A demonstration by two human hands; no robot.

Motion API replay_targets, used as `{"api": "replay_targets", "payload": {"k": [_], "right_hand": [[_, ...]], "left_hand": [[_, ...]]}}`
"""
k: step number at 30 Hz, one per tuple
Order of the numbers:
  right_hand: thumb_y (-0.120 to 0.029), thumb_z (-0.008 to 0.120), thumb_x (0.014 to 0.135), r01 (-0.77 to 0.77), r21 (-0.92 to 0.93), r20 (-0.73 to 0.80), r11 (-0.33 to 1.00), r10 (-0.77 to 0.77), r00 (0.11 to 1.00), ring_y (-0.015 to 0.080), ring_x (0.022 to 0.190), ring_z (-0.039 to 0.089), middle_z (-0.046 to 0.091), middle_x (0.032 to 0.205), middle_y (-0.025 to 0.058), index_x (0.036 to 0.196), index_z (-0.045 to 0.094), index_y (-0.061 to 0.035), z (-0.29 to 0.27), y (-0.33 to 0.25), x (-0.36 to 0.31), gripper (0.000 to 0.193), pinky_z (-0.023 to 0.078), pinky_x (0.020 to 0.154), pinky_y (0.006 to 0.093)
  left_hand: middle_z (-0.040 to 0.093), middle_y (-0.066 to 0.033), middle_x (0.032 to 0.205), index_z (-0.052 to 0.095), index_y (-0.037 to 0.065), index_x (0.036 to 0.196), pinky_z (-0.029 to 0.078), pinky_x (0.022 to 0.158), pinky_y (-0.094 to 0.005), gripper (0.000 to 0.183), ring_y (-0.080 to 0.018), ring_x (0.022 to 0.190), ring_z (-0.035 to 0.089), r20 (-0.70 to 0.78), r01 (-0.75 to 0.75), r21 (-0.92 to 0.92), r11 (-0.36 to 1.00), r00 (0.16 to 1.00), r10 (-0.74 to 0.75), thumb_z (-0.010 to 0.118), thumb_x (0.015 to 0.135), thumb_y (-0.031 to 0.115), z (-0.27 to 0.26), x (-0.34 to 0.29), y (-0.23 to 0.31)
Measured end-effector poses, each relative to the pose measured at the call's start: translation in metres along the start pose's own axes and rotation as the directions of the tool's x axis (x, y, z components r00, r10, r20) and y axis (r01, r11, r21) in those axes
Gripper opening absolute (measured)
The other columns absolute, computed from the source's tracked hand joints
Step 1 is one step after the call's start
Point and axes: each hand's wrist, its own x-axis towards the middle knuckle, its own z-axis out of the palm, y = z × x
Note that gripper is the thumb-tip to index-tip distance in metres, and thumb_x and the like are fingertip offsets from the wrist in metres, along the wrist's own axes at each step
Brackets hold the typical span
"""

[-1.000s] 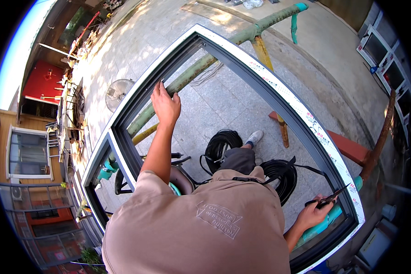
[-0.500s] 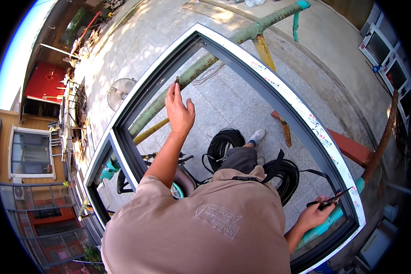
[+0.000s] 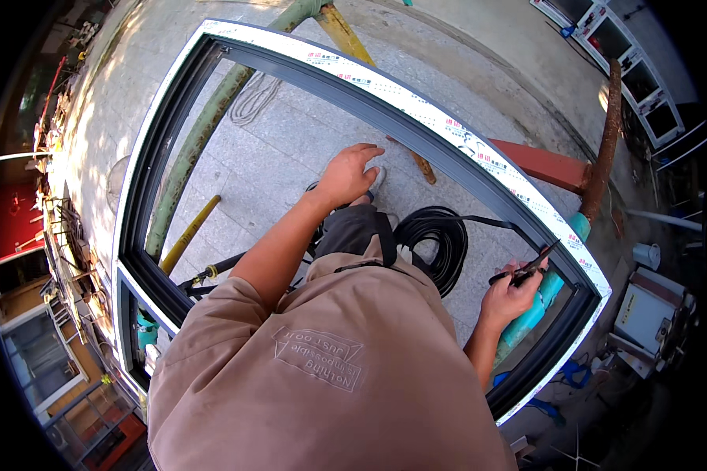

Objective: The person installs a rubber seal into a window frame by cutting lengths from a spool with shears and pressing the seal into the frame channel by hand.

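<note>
Head view: the hands of a person working at a large window frame. The left hand (image 3: 349, 177) hangs palm down over the frame's main opening, its fingers loosely spread and slightly bent, with nothing visible in its hold; the fingertips point toward the long upper side of the frame and appear apart from it. The right hand (image 3: 507, 301), near the frame's right corner, is closed around the handles of dark scissors (image 3: 520, 273), whose blades point up and to the right across the inner edge.

The window frame (image 3: 479, 149) surrounds both hands in this view, its long upper side beyond the left hand and its right corner just past the right one. Its outer face bears white printed film; its inner profiles are dark grey. Between the hands, seen through the opening, lies a coil of black strip (image 3: 452, 239), from which a flat length (image 3: 487, 220) runs to the inner edge above the right hand.

Below the frame pass a green pole (image 3: 200, 129), at left, and teal wrapping (image 3: 538, 310), beside the right hand. Farther out are a red beam (image 3: 542, 163), a rusty pole (image 3: 605, 141) and, at the right, a white bucket (image 3: 646, 255). Grey paving (image 3: 291, 129) forms the ground.
</note>
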Motion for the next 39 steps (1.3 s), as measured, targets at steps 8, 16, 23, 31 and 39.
{"api": "replay_targets", "payload": {"k": [8,16,23,31,39], "right_hand": [[0.000,0.075,0.099,-0.029,-0.013,-0.024,1.000,0.028,0.999,0.0276,0.075,0.067,0.077,0.137,0.0156,0.135,0.067,0.0045,0.002,0.002,-0.004,0.038,0.056,0.073,0.0386],[-0.004,0.076,0.103,-0.036,-0.001,-0.011,0.999,0.036,0.999,0.0201,0.081,0.066,0.070,0.100,0.0096,0.167,0.054,-0.0011,0.004,0.006,-0.007,0.068,0.056,0.075,0.0355],[-0.002,0.074,0.105,-0.112,0.032,0.010,0.993,0.112,0.994,0.0141,0.082,0.056,0.064,0.104,0.0029,0.168,0.051,0.0000,0.005,-0.003,-0.009,0.067,0.051,0.077,0.0287],[-0.002,0.074,0.105,-0.141,0.109,0.002,0.984,0.142,0.990,0.0108,0.083,0.052,0.054,0.096,-0.0003,0.175,0.044,-0.0025,0.006,-0.009,-0.008,0.076,0.048,0.079,0.0259],[0.007,0.072,0.098,-0.044,0.107,-0.025,0.993,0.046,0.999,0.0086,0.078,0.053,0.060,0.101,0.0000,0.170,0.051,-0.0005,0.011,0.005,-0.007,0.074,0.048,0.072,0.0249]], "left_hand": [[0.062,-0.0301,0.153,0.049,0.005,0.168,0.052,0.120,-0.0525,0.077,-0.0491,0.138,0.064,0.366,-0.100,-0.207,0.973,0.915,0.172,0.079,0.100,0.023,0.101,-0.002,0.080],[0.073,-0.0227,0.132,0.073,0.004,0.137,0.054,0.113,-0.0514,0.047,-0.0445,0.127,0.069,0.459,-0.269,-0.357,0.894,0.783,0.419,0.081,0.094,0.023,0.169,0.020,0.100],[0.077,-0.0226,0.107,0.075,0.005,0.113,0.058,0.093,-0.0567,0.025,-0.0452,0.105,0.074,0.483,-0.096,-0.268,0.959,0.848,0.220,0.072,0.102,0.026,0.194,-0.020,0.045],[0.079,-0.0240,0.110,0.075,0.004,0.109,0.058,0.095,-0.0587,0.022,-0.0472,0.109,0.075,0.328,0.145,-0.095,0.985,0.939,-0.106,0.070,0.104,0.024,0.180,-0.035,-0.028],[0.075,-0.0319,0.117,0.072,-0.005,0.122,0.056,0.100,-0.0579,0.034,-0.0530,0.113,0.071,0.023,0.133,-0.105,0.986,0.991,-0.131,0.064,0.109,0.024,0.120,0.013,-0.024]]}}
